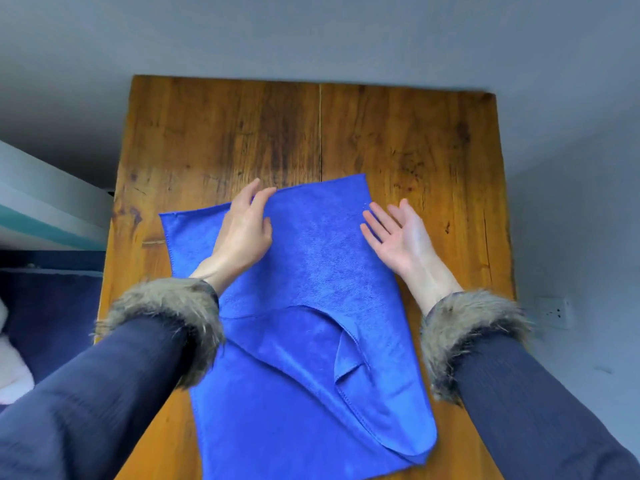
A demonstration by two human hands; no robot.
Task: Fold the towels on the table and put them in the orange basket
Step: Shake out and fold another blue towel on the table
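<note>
A blue towel [311, 271] lies spread lengthwise on the wooden table [398, 140], reaching from mid-table to the near edge. Its near part is loosely folded over, with a crumpled flap near the middle. My left hand [244, 230] rests on the towel's far left part, fingers near the far edge; whether it pinches the cloth I cannot tell. My right hand [398, 237] lies palm up with straight fingers at the towel's right edge and holds nothing. No orange basket is in view.
Bare wood lies beyond the towel's far edge and in strips to its left and right. Grey floor surrounds the table. A dark blue cloth surface [48, 306] and something pale pink [14, 372] sit left of the table. A wall socket [554, 311] is at right.
</note>
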